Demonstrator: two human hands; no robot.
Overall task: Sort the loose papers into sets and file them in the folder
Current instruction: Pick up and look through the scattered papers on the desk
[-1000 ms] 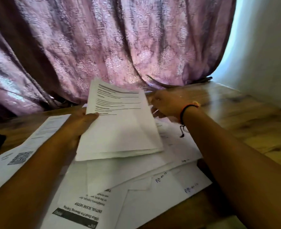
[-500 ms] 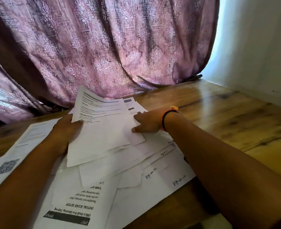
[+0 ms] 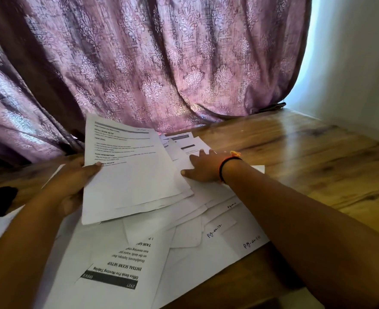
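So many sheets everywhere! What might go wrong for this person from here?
The left hand grips the held sheets by one edge only, and they look fanned, so some may slip out. The right hand presses flat on the loose pile, whose pages overlap and face different ways; dragging one could shift others and mix the sets.

Table [image 3: 306,152] in front, curtain [image 3: 161,63] behind it, wall [image 3: 362,63] to the right. Pile of papers [image 3: 206,248] spread over the table's near middle. Left hand [image 3: 72,184] grips a stack of sheets [image 3: 128,175] by its left edge, above the pile's far part. Right hand [image 3: 206,168] flat on papers just right of the stack. Single sheet [image 3: 5,221] sticks out left, under the left arm.
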